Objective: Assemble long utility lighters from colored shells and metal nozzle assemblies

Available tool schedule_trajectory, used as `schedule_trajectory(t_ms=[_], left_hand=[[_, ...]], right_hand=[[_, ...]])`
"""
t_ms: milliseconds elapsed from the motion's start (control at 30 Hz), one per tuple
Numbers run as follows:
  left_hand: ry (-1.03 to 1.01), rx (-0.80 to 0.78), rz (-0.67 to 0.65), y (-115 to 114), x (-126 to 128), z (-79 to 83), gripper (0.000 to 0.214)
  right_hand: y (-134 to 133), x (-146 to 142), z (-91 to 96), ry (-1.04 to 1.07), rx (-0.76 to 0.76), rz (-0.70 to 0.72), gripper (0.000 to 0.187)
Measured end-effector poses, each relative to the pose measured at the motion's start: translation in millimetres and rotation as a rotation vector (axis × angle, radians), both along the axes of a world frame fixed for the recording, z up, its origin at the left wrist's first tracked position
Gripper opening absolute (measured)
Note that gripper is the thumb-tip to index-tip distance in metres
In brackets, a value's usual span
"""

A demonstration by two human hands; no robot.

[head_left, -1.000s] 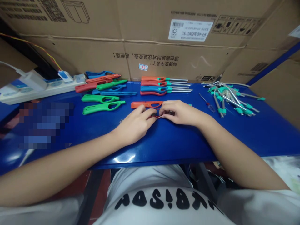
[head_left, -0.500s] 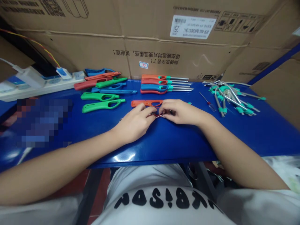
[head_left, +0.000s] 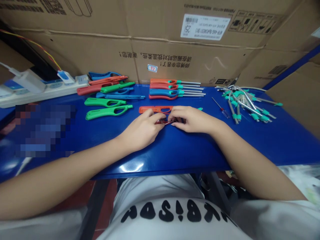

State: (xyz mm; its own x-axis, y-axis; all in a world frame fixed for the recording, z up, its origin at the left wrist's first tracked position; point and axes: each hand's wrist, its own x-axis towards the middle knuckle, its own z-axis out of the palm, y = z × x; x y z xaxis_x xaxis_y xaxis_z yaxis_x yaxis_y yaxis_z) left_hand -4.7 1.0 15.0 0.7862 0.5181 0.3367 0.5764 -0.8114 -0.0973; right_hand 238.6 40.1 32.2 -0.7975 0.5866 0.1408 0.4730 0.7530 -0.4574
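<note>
My left hand (head_left: 142,128) and my right hand (head_left: 191,119) meet at the middle of the blue table (head_left: 175,150), fingers pinched together on a small dark red part with a thin wire (head_left: 163,122). Just behind the fingers lies an orange lighter shell half (head_left: 153,109), flat on the table. What the right palm covers is hidden.
Two green shell halves (head_left: 107,107) lie to the left, with a mixed pile of red, blue and green shells (head_left: 110,87) behind. Assembled lighters with metal tubes (head_left: 172,89) lie at the back centre. A heap of metal tubes with teal collars (head_left: 246,103) and a small screwdriver (head_left: 220,107) lie right. A power strip (head_left: 37,90) sits far left, cardboard boxes (head_left: 160,36) behind.
Both hands stay together at the table's middle; the fingers shifted slightly on the small red part. Nothing else moved.
</note>
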Motion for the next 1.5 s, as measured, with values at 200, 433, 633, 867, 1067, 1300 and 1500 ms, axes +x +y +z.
schedule_trajectory(t_ms=[200, 433, 633, 867, 1067, 1300, 1500], left_hand=[[-0.023, -0.005, -0.005, 0, 1, -1.6, 0.027], [-0.084, -0.062, -0.028, 0, 1, -4.4, 0.028], [-0.154, -0.117, -0.033, 3, 0, -4.9, 0.029], [-0.221, -0.182, -0.018, 6, -1, -6.4, 0.024], [-0.239, -0.184, 0.0, 7, -2, -7.0, 0.024], [-0.308, -0.284, -0.009, 9, 0, -4.2, 0.02], [-0.366, -0.376, -0.028, 12, -1, -3.4, 0.018]], right_hand=[[-2, -2, 0.9, -0.038, -0.003, -0.047, 0.011], [-2, -3, -0.3, -0.044, -0.012, -0.053, 0.009], [0, -1, -1.6, -0.015, -0.029, -0.046, 0.01], [3, 2, -1.0, -0.029, 0.014, -0.051, 0.006], [2, 0, -0.6, -0.053, 0.054, -0.057, 0.005], [0, 0, -0.6, -0.087, 0.07, -0.082, 0.006], [1, -1, -3.3, -0.066, 0.044, -0.091, 0.003]])
